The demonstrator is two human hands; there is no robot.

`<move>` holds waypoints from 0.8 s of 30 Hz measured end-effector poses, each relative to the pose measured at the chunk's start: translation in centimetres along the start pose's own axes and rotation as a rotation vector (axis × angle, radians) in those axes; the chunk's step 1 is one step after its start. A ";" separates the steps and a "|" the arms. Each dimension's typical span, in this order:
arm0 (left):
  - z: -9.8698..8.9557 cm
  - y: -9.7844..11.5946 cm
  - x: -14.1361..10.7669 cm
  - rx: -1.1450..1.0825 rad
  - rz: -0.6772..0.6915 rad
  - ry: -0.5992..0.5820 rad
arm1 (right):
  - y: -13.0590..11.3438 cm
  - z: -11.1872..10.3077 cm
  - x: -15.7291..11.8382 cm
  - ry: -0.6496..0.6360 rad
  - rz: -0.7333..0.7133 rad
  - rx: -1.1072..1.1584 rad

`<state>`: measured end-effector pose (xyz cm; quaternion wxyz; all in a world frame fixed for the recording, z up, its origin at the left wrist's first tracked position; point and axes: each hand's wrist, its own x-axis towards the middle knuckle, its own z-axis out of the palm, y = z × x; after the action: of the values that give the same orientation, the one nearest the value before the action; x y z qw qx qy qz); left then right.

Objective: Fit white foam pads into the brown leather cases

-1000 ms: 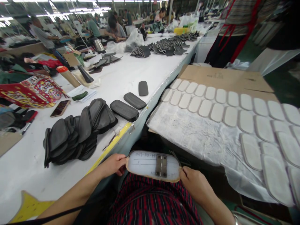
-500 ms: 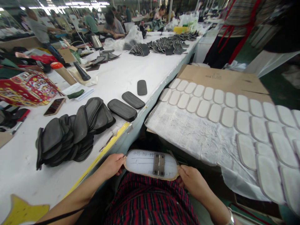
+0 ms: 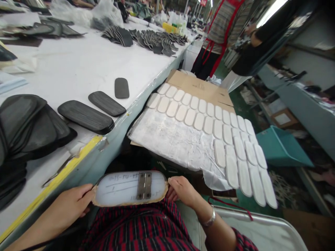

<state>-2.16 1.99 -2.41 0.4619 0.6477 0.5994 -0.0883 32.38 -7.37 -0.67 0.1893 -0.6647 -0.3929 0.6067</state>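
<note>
A long oval translucent white plate (image 3: 120, 190) with a metal hinge (image 3: 144, 185) and pen marks lies level above my lap. My left hand (image 3: 81, 200) pinches its left end, and my right hand (image 3: 180, 190) grips the right end. On the white table at left are a dark oval pad stack (image 3: 86, 116), two smaller dark pieces (image 3: 107, 103) (image 3: 121, 88) and a large heap of dark pads (image 3: 28, 122). Rows of pale oval pieces (image 3: 193, 118) cover part of the sheet-covered board to the right.
Curved dark pieces (image 3: 154, 40) and clear plastic bags (image 3: 96, 15) sit at the table's far end. A person in a red-trimmed apron (image 3: 217, 35) stands beyond the cardboard (image 3: 199, 85). A teal bin (image 3: 282, 148) is on the right, with a metal-rimmed surface (image 3: 261, 226) below.
The view has turned to the right, bringing the teal bin into sight. Both hands still hold the plate, which sits further left in the picture.
</note>
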 end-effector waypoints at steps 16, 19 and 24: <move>-1.1 1.3 -0.6 -0.075 0.104 0.008 | -1.4 1.3 -0.7 0.268 -0.141 -0.644; -1.5 1.6 -0.5 -0.236 0.038 -0.055 | -1.0 1.2 -0.4 0.236 -0.120 -0.622; -1.8 1.8 -0.3 -0.291 0.008 -0.103 | -0.7 1.2 -0.2 0.203 -0.103 -0.610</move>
<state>-1.46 3.31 -0.31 0.5812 0.5709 0.5790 -0.0318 31.07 -7.39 -0.27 0.0503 -0.7270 -0.5689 0.3812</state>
